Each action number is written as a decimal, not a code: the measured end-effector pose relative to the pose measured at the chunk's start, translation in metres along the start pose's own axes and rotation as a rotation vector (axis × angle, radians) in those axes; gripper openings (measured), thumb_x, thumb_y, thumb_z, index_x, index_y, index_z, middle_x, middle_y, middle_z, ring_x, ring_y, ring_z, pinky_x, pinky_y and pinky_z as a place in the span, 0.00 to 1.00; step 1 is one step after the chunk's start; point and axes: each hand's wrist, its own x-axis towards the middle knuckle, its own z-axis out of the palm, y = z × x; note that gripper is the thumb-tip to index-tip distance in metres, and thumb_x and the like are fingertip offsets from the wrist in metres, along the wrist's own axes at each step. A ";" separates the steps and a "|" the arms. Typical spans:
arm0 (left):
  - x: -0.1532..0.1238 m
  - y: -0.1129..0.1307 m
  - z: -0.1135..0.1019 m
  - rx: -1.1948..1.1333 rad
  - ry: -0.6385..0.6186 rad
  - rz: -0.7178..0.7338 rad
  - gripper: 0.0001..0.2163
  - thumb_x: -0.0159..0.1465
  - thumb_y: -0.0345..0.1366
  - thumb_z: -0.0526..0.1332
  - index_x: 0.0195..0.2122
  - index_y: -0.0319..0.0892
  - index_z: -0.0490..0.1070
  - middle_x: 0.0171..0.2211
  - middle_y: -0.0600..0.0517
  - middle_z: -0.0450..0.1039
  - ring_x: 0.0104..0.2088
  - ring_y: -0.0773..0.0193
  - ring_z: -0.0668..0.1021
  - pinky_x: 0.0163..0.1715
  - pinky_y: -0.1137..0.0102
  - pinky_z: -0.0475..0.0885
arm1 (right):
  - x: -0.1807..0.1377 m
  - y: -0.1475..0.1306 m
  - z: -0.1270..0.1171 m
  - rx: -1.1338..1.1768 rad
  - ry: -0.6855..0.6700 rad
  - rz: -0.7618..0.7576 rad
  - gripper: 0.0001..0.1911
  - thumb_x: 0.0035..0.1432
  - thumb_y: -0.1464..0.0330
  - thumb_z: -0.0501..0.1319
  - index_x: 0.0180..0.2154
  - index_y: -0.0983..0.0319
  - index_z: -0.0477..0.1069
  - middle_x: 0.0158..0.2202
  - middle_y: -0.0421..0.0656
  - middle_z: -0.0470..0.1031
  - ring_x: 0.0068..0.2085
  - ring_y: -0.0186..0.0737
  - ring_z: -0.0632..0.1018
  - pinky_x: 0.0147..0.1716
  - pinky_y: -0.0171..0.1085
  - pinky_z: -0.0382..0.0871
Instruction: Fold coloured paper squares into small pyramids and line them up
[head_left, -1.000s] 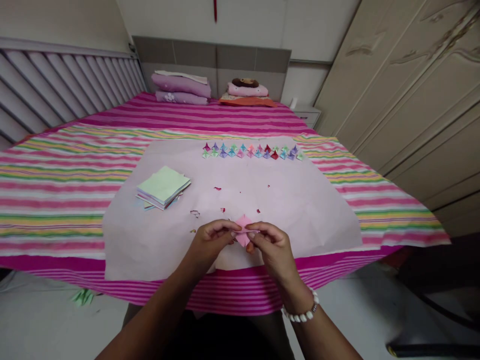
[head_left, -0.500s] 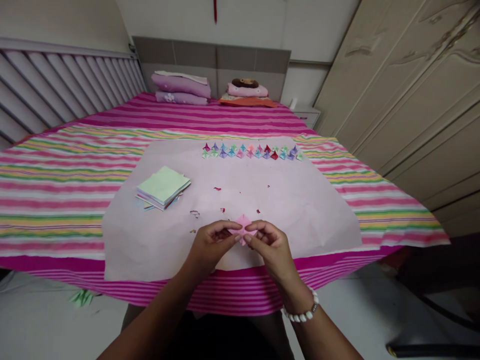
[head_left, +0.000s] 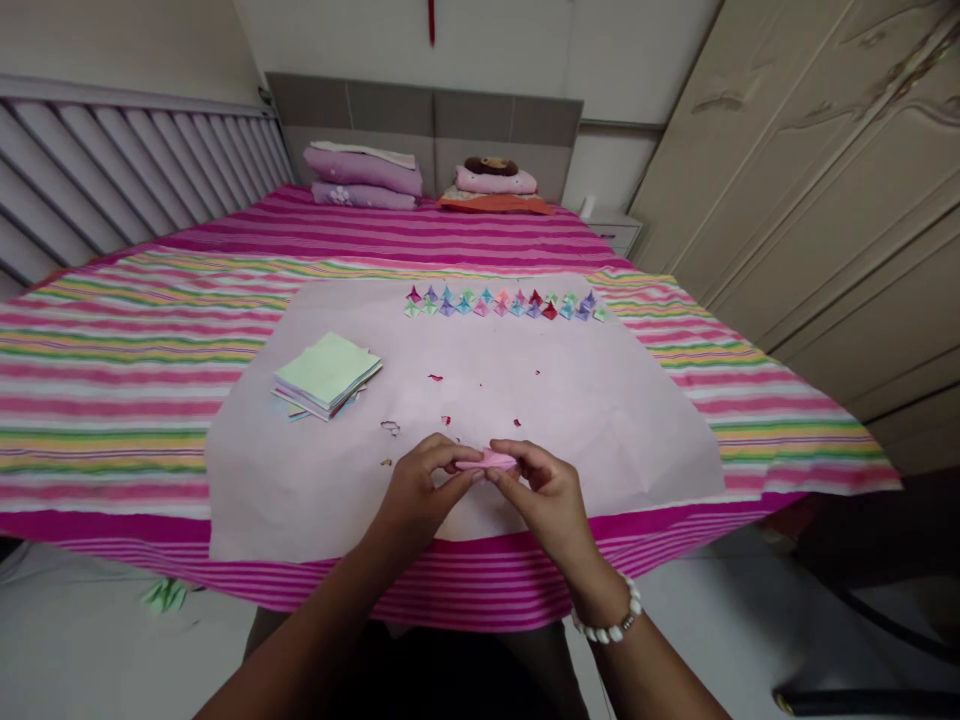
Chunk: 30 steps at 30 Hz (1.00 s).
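One piece of pink paper (head_left: 487,460), folded into a narrow shape, is located near the front edge of the pale sheet (head_left: 600,430), between the two hands. Whether its underside contacts the sheet cannot be determined.

Grip: both hands closed on the work. The left hand (head_left: 420,480) pinches the left end between thumb and forefinger; the right hand (head_left: 544,490) pinches the right end likewise. The thumbs sit close together at the near side. The fingers hide part of the folds.

Possible faults, by judgement:
- Skewed crease. Cause: one hand pressing harder or sooner than the other.
- Torn or crumpled corner. Cause: the hands pulling apart while both pinches remain tight.
- Layers springing open. Cause: a thumb lifting before the fold is pressed flat.
- Debris trapped in a fold. Cause: the small paper scraps (head_left: 435,377) lying just beyond the hands.

Surroundings: a stack of square paper (head_left: 330,368), green uppermost and edges uneven, lies on the sheet to the left. A sideways knock could spread it. Two rows of small folded pieces (head_left: 481,309) stand at the far side, closely spaced; a careless reach could disturb several. All rest on a bed with a striped cover (head_left: 112,400), whose soft surface may give under pressure.
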 end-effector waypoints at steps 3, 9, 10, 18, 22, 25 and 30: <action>0.001 -0.003 -0.001 -0.005 0.024 0.018 0.05 0.56 0.34 0.66 0.33 0.47 0.80 0.31 0.51 0.71 0.35 0.62 0.75 0.38 0.68 0.70 | 0.000 -0.002 0.001 -0.047 -0.018 -0.060 0.09 0.52 0.68 0.68 0.38 0.57 0.79 0.32 0.42 0.76 0.31 0.38 0.72 0.33 0.39 0.68; 0.002 0.000 -0.002 -0.142 -0.072 -0.097 0.04 0.57 0.37 0.66 0.32 0.45 0.80 0.37 0.49 0.78 0.42 0.58 0.78 0.46 0.63 0.70 | 0.002 -0.011 0.002 -0.035 0.006 -0.110 0.02 0.49 0.67 0.70 0.27 0.57 0.80 0.29 0.41 0.71 0.27 0.35 0.69 0.27 0.36 0.62; 0.002 0.001 -0.002 -0.166 -0.082 -0.128 0.05 0.57 0.38 0.65 0.32 0.45 0.80 0.34 0.50 0.79 0.39 0.58 0.78 0.45 0.64 0.71 | 0.003 -0.011 0.002 -0.027 0.005 -0.100 0.03 0.48 0.66 0.71 0.26 0.57 0.79 0.28 0.41 0.71 0.27 0.35 0.68 0.27 0.36 0.62; 0.003 -0.005 0.000 -0.459 0.093 -0.355 0.07 0.48 0.39 0.72 0.24 0.42 0.78 0.27 0.52 0.80 0.33 0.61 0.78 0.40 0.66 0.72 | 0.003 -0.001 -0.002 0.127 -0.062 0.058 0.02 0.50 0.67 0.70 0.29 0.57 0.79 0.29 0.40 0.74 0.30 0.36 0.71 0.31 0.37 0.65; 0.002 -0.007 0.003 -0.578 0.101 -0.468 0.11 0.53 0.44 0.69 0.30 0.41 0.79 0.30 0.50 0.80 0.35 0.61 0.79 0.41 0.65 0.72 | 0.003 0.003 -0.002 0.158 -0.030 0.061 0.00 0.50 0.68 0.69 0.28 0.57 0.80 0.29 0.40 0.75 0.32 0.36 0.73 0.33 0.37 0.66; 0.000 -0.009 0.010 -0.676 0.080 -0.453 0.14 0.54 0.44 0.68 0.37 0.41 0.79 0.37 0.48 0.81 0.42 0.60 0.79 0.45 0.65 0.72 | 0.003 0.004 0.001 0.172 0.017 0.046 0.01 0.50 0.69 0.69 0.28 0.56 0.80 0.29 0.40 0.76 0.33 0.37 0.74 0.36 0.37 0.66; -0.002 -0.014 0.020 -0.669 0.001 -0.380 0.16 0.49 0.37 0.72 0.40 0.40 0.78 0.34 0.50 0.80 0.37 0.62 0.79 0.43 0.65 0.73 | 0.004 0.003 0.007 0.217 0.026 0.051 0.02 0.49 0.67 0.69 0.29 0.58 0.80 0.29 0.40 0.76 0.33 0.38 0.76 0.36 0.38 0.68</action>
